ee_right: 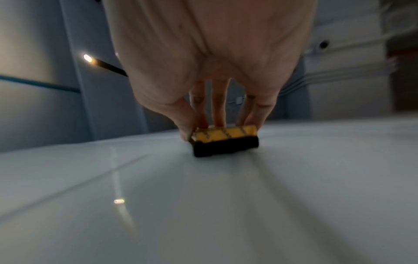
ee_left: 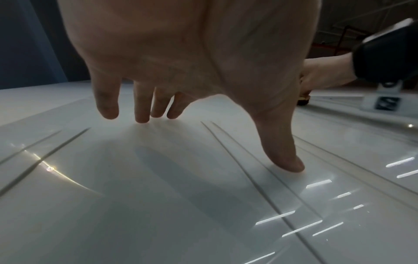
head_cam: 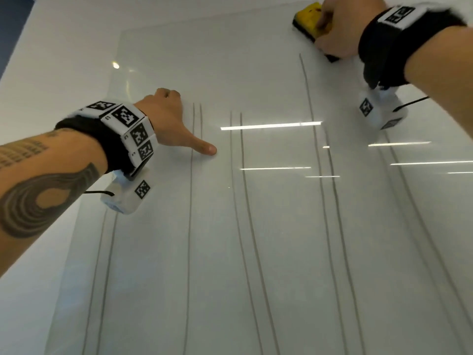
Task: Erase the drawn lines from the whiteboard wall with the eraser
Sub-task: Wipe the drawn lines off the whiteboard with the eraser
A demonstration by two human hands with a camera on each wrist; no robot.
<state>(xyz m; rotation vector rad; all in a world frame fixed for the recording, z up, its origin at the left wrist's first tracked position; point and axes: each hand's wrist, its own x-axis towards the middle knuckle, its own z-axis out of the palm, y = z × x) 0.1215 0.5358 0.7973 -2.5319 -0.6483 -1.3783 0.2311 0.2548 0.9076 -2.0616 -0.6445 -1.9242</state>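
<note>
A glossy whiteboard wall (head_cam: 268,226) fills the head view, marked with several long dark vertical lines (head_cam: 190,201). At its upper right my right hand (head_cam: 337,29) grips a yellow eraser with a black felt base (head_cam: 308,17) and presses it flat on the board; in the right wrist view thumb and fingers clamp the eraser (ee_right: 225,141) from above. One line (head_cam: 305,83) begins just below the eraser. My left hand (head_cam: 174,121) rests spread on the board at mid left, fingertips (ee_left: 142,117) and thumb touching the surface, holding nothing.
The board's left edge (head_cam: 112,80) meets a plain white wall, with a dark blue panel (head_cam: 12,26) beyond it at the top left. Ceiling-light reflections (head_cam: 271,125) streak the glossy surface. Lines (ee_left: 237,160) run past the left thumb.
</note>
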